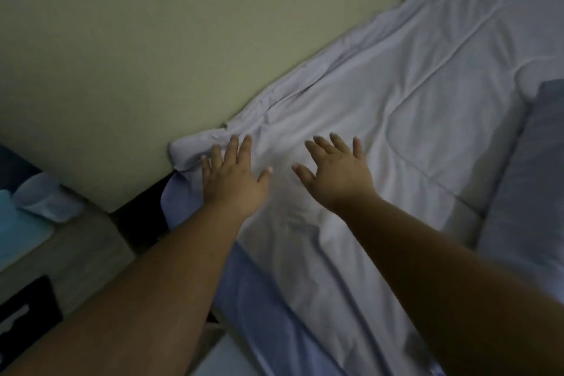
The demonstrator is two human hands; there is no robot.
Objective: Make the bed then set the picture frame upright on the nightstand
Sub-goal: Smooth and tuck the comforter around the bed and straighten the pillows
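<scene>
Your forearms fill the bottom of the view, reaching over the bed point(253, 290). Your left hand point(235, 180) and right hand point(338, 174) are both spread, fingers straight, palms down on the white duvet point(396, 101), close to its bunched corner by the wall point(152, 40). It's too blurry to tell how hard they press. The nightstand point(76, 241) off left is dim and cut off, and you can't make out what the dark shape point(24, 311) low on it is.

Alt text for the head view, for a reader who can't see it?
The left hand and right hand lie open, fingers spread, on a wrinkled white comforter beside a pale wall. A grey pillow lies at the right edge.
</scene>
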